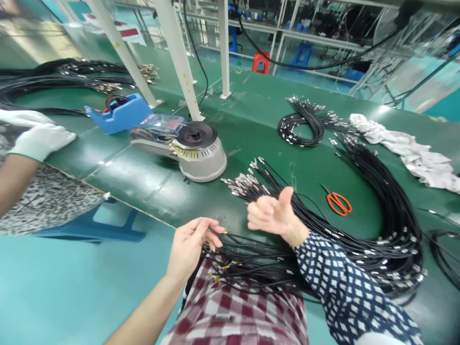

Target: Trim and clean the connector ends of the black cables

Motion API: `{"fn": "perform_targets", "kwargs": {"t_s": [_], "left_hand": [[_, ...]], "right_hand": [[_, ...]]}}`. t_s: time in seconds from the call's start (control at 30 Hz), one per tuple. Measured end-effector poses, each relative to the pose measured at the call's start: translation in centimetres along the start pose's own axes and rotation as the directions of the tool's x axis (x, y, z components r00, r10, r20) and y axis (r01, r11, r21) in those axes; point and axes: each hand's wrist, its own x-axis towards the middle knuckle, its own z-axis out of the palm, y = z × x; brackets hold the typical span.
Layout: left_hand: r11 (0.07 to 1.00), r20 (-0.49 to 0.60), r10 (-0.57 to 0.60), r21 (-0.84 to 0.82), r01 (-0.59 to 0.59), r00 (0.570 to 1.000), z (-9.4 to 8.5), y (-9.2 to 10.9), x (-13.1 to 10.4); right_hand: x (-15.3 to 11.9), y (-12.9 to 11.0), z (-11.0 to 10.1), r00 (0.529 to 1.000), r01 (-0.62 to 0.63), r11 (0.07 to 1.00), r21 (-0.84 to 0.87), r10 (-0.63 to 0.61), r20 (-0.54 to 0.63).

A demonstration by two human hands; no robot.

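Note:
My left hand (192,244) is closed at the table's front edge, thumb and forefinger pinched on the end of a black cable (237,242). More black cables with yellowish ends lie across my lap, on a red-and-white checked cloth (244,316). To the right, my right hand (271,212) is raised above the cables, its thumb up and its fingers loosely bent, with nothing seen in it. Just behind it lie the silvery connector ends (244,186) of a thick cable bundle (398,220), which curves round to the right.
A tape dispenser (203,160) stands on the green table, with a blue tape holder (124,115) beside it. Orange-handled scissors (338,203), a coiled cable bundle (302,129) and a white cloth (413,151) lie to the right. At left is another person's gloved hand (43,139).

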Motion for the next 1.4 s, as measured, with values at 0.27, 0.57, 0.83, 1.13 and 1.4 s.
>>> {"fn": "perform_targets", "kwargs": {"t_s": [0.27, 0.57, 0.83, 1.13, 1.4], "left_hand": [[0.899, -0.097, 0.209, 0.41, -0.152, 0.973, -0.7, -0.6, -0.4], [0.597, -0.148, 0.509, 0.77, -0.224, 0.848, -1.8, 0.4, -1.3], [0.991, 0.268, 0.075, 0.087, -0.102, 0.961, 7.2, -1.2, 1.1], [0.989, 0.243, 0.014, -0.146, 0.022, 0.97, 5.6, 0.2, 0.7], [0.977, 0.355, -0.174, -0.054, 0.206, 0.919, 3.8, 1.5, -0.5]], "right_hand": [[-3.2, -1.5, -1.3, 0.872, -0.432, -0.038, -0.901, -0.272, -0.407], [-3.9, 0.3, 0.5, 0.904, -0.38, -0.093, -0.92, -0.25, -0.348], [-5.6, 0.2, 1.6, 0.91, -0.264, 0.693, -0.671, -0.052, -0.412], [-6.1, 0.2, -0.6, 0.893, -0.367, 0.152, -0.918, -0.219, -0.394], [-6.5, -3.4, -2.1, 0.784, -0.404, 0.167, -0.9, -0.445, -0.434]]}}
